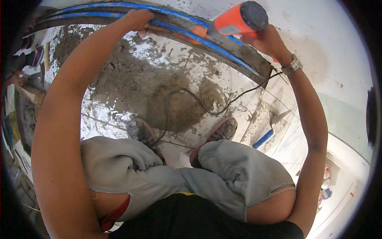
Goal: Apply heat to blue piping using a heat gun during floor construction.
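Observation:
My right hand (270,44), at the upper right, is closed round an orange power tool with a black rear end that looks like a heat gun (230,20). Its front points left and down, above two blue pipes (223,48) running along the foot of the wall. At the upper middle, my left hand (138,20) is closed on the lower blue pipe; its fingertips are partly hidden. Between my hands an orange patch (199,32) shows beside the pipes, its kind unclear. A black cord (238,96) trails from below my right hand across the floor toward my feet.
Wet grey mortar (131,79) smears the white tiled floor. To my right lies a trowel with a blue handle (263,138). The white wall (318,36) rises at the upper right. Another person's hand (15,78) appears at the far left, near a yellow strip (47,55).

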Demonstrator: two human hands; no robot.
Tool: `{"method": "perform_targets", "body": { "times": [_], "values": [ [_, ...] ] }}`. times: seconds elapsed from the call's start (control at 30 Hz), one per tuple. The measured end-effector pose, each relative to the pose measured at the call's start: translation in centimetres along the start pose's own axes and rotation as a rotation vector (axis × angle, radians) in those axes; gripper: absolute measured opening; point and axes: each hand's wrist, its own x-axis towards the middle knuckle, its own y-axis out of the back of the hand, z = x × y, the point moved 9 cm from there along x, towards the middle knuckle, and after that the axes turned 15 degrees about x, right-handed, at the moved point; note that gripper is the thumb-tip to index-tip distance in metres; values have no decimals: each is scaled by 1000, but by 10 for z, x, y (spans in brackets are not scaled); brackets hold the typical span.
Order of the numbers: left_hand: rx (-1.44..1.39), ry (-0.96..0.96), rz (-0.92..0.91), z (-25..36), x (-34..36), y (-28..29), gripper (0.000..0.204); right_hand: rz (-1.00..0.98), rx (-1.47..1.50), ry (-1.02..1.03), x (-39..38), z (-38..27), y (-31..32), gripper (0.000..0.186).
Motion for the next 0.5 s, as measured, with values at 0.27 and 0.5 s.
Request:
{"method": "perform_targets", "body": {
  "times": [0.27,0.5],
  "values": [
    [-29,-30,-5,2,-3,-2,64,-23,-60,-69,26,1,-20,37],
    [-18,-29,-98,5,3,1,70,-33,-113,-65,4,4,0,37]
  ]
}}
